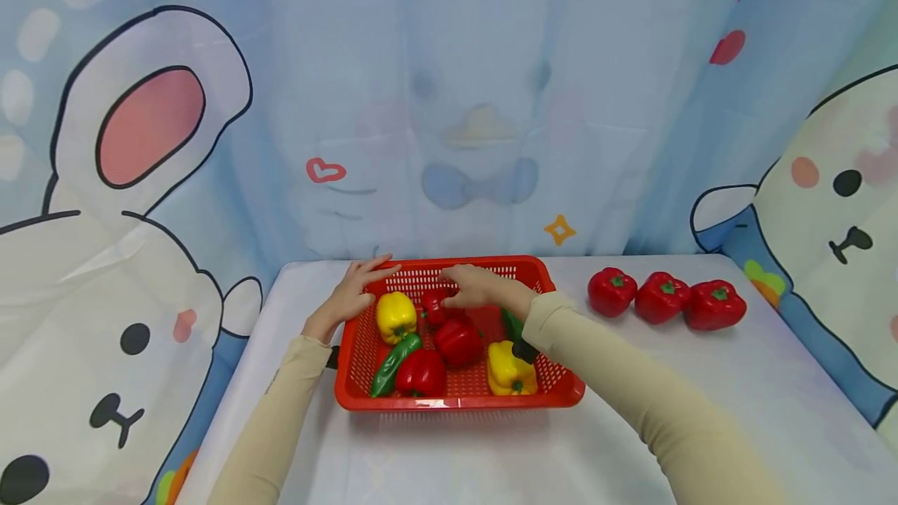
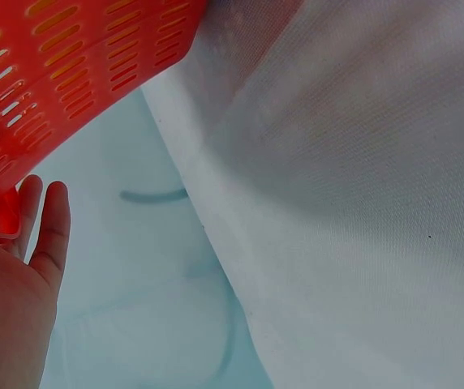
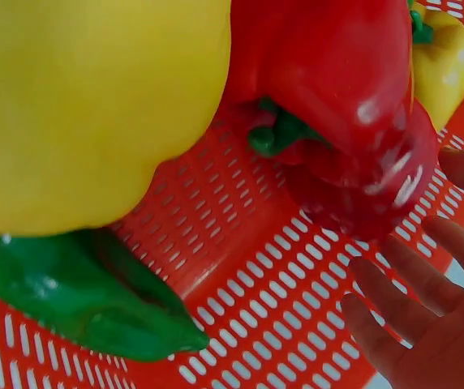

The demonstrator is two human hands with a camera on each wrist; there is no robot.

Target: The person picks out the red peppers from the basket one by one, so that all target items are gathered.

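A red basket (image 1: 463, 404) holds several red and yellow bell peppers and green peppers. My left hand (image 1: 348, 294) rests at its back left corner, fingers extended; in the left wrist view that hand (image 2: 13, 300) lies against the rim. My right hand (image 1: 477, 287) is inside the basket at the back, beside a red pepper (image 1: 435, 306). In the right wrist view its fingers are spread, the hand (image 3: 435, 324) close to a red pepper (image 3: 370, 186); contact cannot be told. Near the right wrist are a green pepper (image 3: 94, 300) and a yellow one (image 3: 86, 105).
Three red peppers (image 1: 613, 292) (image 1: 662, 298) (image 1: 714, 305) stand in a row on the white table (image 1: 701, 388), right of the basket. A light blue curtain (image 1: 477, 61) with cartoon animals hangs behind the table.
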